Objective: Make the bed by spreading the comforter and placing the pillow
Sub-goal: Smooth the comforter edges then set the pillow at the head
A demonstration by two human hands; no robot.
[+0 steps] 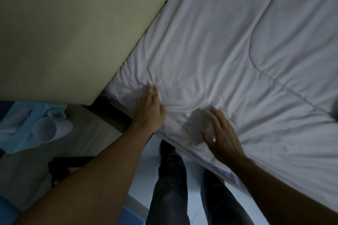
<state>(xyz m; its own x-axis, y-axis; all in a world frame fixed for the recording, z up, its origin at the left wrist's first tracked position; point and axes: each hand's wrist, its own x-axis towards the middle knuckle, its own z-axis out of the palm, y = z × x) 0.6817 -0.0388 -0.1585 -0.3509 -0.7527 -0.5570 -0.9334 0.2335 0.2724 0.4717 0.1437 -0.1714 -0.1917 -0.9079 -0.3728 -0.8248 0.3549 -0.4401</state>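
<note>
A white quilted comforter (237, 51) covers the bed and fills the right and upper part of the view, with creases bunched near its corner by the headboard. My left hand (149, 109) lies flat on that corner, fingers together, pressing the fabric. My right hand (222, 133) hovers or rests with fingers spread on the comforter's near edge, a little to the right. Neither hand grips anything. No pillow is in view.
A beige padded headboard (64, 33) rises at the upper left. A bedside surface (87, 133) at the lower left holds light blue and white cloth and a white cup-like object (49, 128). My dark-trousered legs (170, 179) stand on pale floor beside the bed edge.
</note>
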